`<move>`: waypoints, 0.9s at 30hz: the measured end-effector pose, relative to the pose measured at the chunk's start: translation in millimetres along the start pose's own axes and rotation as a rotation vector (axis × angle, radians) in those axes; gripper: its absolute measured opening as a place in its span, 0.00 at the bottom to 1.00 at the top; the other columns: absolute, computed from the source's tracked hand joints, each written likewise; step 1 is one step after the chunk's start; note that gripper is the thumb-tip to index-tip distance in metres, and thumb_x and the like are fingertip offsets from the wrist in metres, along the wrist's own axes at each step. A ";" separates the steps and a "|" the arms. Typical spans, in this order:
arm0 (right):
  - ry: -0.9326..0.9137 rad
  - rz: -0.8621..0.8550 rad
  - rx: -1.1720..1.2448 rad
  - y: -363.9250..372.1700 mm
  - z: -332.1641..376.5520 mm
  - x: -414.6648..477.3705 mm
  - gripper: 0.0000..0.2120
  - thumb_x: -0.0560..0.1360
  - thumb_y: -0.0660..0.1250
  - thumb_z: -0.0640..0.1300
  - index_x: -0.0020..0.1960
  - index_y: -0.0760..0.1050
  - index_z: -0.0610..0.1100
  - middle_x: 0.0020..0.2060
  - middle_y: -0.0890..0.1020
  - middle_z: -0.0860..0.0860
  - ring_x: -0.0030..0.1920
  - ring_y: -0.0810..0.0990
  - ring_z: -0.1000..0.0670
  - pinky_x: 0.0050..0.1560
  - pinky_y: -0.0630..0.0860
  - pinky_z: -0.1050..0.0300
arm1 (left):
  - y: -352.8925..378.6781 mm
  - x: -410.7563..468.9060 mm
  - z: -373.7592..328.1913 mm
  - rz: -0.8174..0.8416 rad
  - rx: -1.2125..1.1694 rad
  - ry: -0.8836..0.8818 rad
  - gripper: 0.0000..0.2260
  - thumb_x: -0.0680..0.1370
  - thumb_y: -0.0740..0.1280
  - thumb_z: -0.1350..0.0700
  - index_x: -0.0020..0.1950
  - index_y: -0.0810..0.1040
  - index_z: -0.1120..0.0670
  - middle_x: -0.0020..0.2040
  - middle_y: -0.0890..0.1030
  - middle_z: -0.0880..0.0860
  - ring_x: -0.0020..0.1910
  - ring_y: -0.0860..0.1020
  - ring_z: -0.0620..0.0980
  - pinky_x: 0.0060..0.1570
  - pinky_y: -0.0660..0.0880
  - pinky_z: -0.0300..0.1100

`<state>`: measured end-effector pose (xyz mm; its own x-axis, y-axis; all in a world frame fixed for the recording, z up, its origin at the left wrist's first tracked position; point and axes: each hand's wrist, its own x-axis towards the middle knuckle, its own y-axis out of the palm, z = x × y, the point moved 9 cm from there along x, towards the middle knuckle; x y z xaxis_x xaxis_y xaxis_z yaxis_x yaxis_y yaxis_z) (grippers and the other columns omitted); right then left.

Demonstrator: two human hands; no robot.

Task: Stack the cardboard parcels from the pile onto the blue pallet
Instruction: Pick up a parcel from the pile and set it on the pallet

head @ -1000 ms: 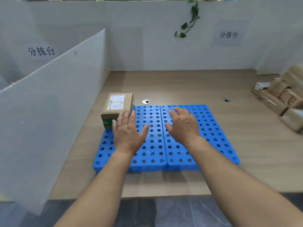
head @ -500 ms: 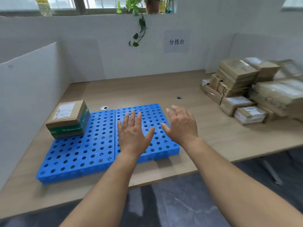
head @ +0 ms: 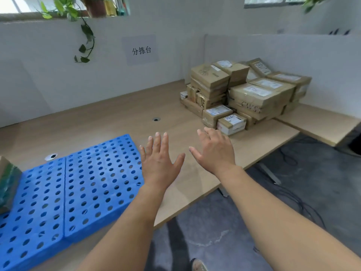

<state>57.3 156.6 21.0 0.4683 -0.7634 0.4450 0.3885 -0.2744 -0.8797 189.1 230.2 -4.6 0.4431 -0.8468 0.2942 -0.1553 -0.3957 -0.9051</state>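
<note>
The left hand (head: 159, 161) and right hand (head: 214, 151) are spread wide and hold nothing. The pile of parcels (head: 244, 94) sits past them, and 1 parcel (head: 7, 182) is on the blue pallet (head: 78, 192).

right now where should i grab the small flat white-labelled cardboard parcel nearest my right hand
Come from the near side. The small flat white-labelled cardboard parcel lies at the front corner of the pile, nothing on top, near long face and left end exposed, boxes crowding its back. Probably hook fingers over its top, slide it out, then hold both short ends.
</note>
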 end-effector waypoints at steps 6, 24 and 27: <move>0.098 0.004 -0.055 11.8 -88.0 37.3 0.29 0.76 0.62 0.57 0.71 0.67 0.42 0.68 0.70 0.42 0.69 0.67 0.42 0.65 0.63 0.47 | 50.3 61.8 -72.3 0.021 -0.046 0.090 0.34 0.78 0.55 0.37 0.78 0.47 0.50 0.78 0.48 0.50 0.77 0.44 0.50 0.74 0.39 0.50; 0.115 0.143 -0.006 78.7 -254.8 246.9 0.26 0.80 0.55 0.54 0.74 0.60 0.42 0.70 0.68 0.45 0.70 0.64 0.46 0.68 0.62 0.52 | 139.2 297.2 -171.2 0.024 -0.110 0.050 0.33 0.78 0.54 0.37 0.78 0.48 0.49 0.78 0.50 0.49 0.77 0.47 0.50 0.75 0.43 0.49; 0.114 0.132 0.025 83.6 -272.8 283.0 0.25 0.80 0.55 0.54 0.72 0.62 0.42 0.68 0.70 0.45 0.68 0.66 0.46 0.66 0.64 0.52 | 147.8 331.0 -175.4 0.031 -0.134 0.007 0.33 0.78 0.55 0.37 0.78 0.48 0.51 0.78 0.51 0.51 0.77 0.48 0.51 0.75 0.45 0.49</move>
<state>5.8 -242.0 27.5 0.4238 -0.8536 0.3029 0.3503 -0.1539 -0.9239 157.9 -170.9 12.8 0.4304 -0.8614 0.2696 -0.2852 -0.4132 -0.8649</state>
